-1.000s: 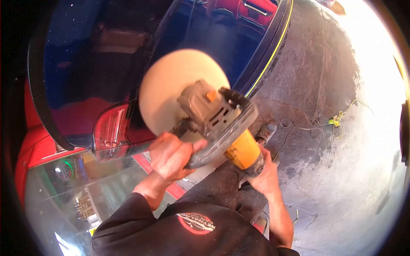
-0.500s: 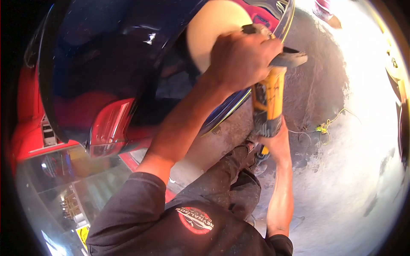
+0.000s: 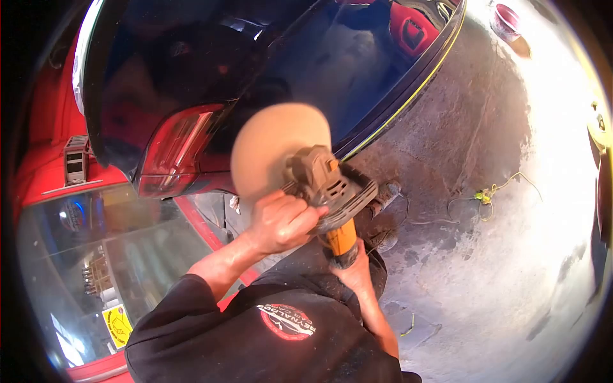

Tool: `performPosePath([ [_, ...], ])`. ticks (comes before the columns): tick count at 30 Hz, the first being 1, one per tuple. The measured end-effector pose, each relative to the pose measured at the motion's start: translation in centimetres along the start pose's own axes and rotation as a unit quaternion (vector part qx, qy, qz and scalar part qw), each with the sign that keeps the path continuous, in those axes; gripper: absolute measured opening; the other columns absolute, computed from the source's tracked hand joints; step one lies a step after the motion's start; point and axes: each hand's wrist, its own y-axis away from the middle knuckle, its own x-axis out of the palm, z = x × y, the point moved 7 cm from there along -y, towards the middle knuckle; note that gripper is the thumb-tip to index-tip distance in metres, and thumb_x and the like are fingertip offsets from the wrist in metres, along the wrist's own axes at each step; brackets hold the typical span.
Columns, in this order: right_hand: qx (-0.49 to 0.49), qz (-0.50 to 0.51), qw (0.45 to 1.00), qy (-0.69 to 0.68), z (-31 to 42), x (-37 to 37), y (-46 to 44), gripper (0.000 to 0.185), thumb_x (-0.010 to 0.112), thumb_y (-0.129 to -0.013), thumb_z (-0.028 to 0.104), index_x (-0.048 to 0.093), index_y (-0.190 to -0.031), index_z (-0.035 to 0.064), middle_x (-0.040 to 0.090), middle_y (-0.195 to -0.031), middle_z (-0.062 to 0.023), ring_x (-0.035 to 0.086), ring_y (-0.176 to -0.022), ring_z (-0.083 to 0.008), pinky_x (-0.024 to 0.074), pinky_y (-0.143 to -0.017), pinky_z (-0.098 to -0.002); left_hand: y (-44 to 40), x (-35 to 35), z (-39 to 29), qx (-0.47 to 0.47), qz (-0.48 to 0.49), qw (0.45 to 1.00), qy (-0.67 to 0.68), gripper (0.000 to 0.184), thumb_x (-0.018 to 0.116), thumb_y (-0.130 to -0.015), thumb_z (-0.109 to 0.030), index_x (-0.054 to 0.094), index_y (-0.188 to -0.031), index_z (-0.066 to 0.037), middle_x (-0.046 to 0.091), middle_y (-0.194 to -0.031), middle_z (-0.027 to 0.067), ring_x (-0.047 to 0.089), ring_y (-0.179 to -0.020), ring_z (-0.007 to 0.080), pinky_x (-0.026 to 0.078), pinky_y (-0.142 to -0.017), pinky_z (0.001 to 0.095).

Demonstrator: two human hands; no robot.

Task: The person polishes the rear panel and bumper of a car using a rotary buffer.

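Observation:
Both hands hold a yellow and black polisher in front of my body. My left hand is closed round its front handle, near the dusty head. Lower down, my right hand wraps round the rear of the yellow body. A large round beige pad faces the dark glossy car, just right of the red tail light. Whether the pad touches the paint, I cannot tell. Part of the polisher's rear is hidden behind my right hand.
Behind the dark car at left stands a red vehicle with a wide glass window. A yellow cord lies on the stained concrete floor. A red bucket stands at the far right.
The polisher has come down and left, closer to my body, and its pad has swung from the upper side panel to beside the tail light. Both hands keep their hold.

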Motion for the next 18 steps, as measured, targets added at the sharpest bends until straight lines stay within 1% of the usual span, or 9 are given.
performPosePath([
  [1,-0.024,0.005,0.999,0.022,-0.6,0.5,0.6,0.083,0.092,-0.070,0.020,0.048,-0.139,0.0045,0.073,-0.121,-0.0226,0.072,-0.116,-0.0300,0.0552,-0.098,-0.0403,0.8,0.3,0.0,-0.011,0.029,1.000,0.001,0.017,0.078,-0.081,-0.015,0.064,-0.073,-0.015,0.047,-0.060,-0.0021,0.053,-0.052,0.0151,0.037,-0.049,0.0325],
  [3,-0.010,0.017,1.000,-0.004,-1.9,1.5,0.9,0.084,0.091,-0.068,0.017,0.048,-0.139,0.0036,0.071,-0.122,-0.0217,0.071,-0.118,-0.0297,0.0539,-0.099,-0.0402,0.4,1.0,0.2,-0.008,0.030,0.999,0.026,0.020,0.078,-0.082,-0.016,0.061,-0.072,-0.015,0.048,-0.061,-0.0022,0.054,-0.053,0.0150,0.039,-0.051,0.0321],
  [6,-0.021,-0.020,0.998,-0.052,-2.3,-0.1,-0.2,0.086,0.092,-0.059,0.010,0.049,-0.133,0.0022,0.069,-0.118,-0.0110,0.066,-0.109,-0.0215,0.0509,-0.101,-0.0369,-3.3,2.4,0.2,0.019,0.017,0.999,0.039,0.020,0.076,-0.082,-0.017,0.059,-0.072,-0.015,0.050,-0.063,-0.0027,0.056,-0.055,0.0145,0.041,-0.054,0.0319],
  [7,-0.027,-0.029,0.998,-0.053,-0.6,-1.4,-0.6,0.085,0.091,-0.059,0.007,0.050,-0.133,0.0027,0.067,-0.117,-0.0088,0.064,-0.108,-0.0194,0.0505,-0.100,-0.0366,-5.1,3.0,0.4,0.030,0.010,0.999,0.041,0.020,0.075,-0.082,-0.017,0.058,-0.072,-0.016,0.050,-0.064,-0.0029,0.056,-0.055,0.0142,0.041,-0.055,0.0319],
  [9,-0.029,-0.051,0.995,-0.077,1.3,-4.0,-2.1,0.083,0.091,-0.058,0.005,0.052,-0.131,0.0031,0.067,-0.120,-0.0072,0.064,-0.109,-0.0179,0.0504,-0.101,-0.0362,-9.1,5.0,1.3,0.058,-0.011,0.997,0.049,0.016,0.078,-0.076,-0.020,0.071,-0.090,-0.017,0.051,-0.067,-0.0019,0.055,-0.055,0.0185,0.043,-0.053,0.0355],
  [12,-0.041,-0.078,0.984,-0.157,5.7,-8.1,-5.5,0.079,0.088,-0.057,-0.003,0.054,-0.128,0.0036,0.067,-0.114,-0.0049,0.065,-0.105,-0.0176,0.0521,-0.099,-0.0347,-17.0,7.4,2.6,0.074,-0.004,0.997,0.014,0.018,0.077,-0.078,-0.028,0.068,-0.090,-0.019,0.062,-0.073,0.0022,0.064,-0.062,0.0215,0.048,-0.056,0.0377],
  [14,-0.026,-0.063,0.977,-0.204,9.4,-11.0,-8.0,0.075,0.082,-0.058,-0.008,0.056,-0.127,0.0046,0.068,-0.111,-0.0031,0.066,-0.098,-0.0158,0.0563,-0.088,-0.0323,-22.3,8.4,3.9,0.075,-0.014,0.997,-0.002,0.020,0.077,-0.079,-0.031,0.067,-0.091,-0.018,0.066,-0.073,0.0048,0.069,-0.065,0.0240,0.052,-0.058,0.0391],
  [17,-0.088,-0.117,0.976,-0.164,14.8,-15.3,-11.7,0.066,0.077,-0.060,-0.010,0.060,-0.122,0.0041,0.067,-0.102,-0.0006,0.065,-0.091,-0.0140,0.0561,-0.081,-0.0314,-29.1,8.0,6.4,0.093,-0.115,0.988,0.038,0.023,0.077,-0.081,-0.032,0.067,-0.092,-0.014,0.069,-0.071,0.0070,0.071,-0.066,0.0290,0.056,-0.061,0.0432],
  [18,-0.079,-0.126,0.974,-0.169,16.3,-16.1,-12.6,0.062,0.076,-0.061,-0.011,0.061,-0.119,0.0038,0.065,-0.101,-0.0002,0.064,-0.090,-0.0144,0.0549,-0.080,-0.0311,-31.0,7.7,7.0,0.081,-0.079,0.993,0.021,0.021,0.077,-0.080,-0.028,0.071,-0.095,-0.014,0.073,-0.079,0.0100,0.074,-0.073,0.0296,0.059,-0.065,0.0445],
])
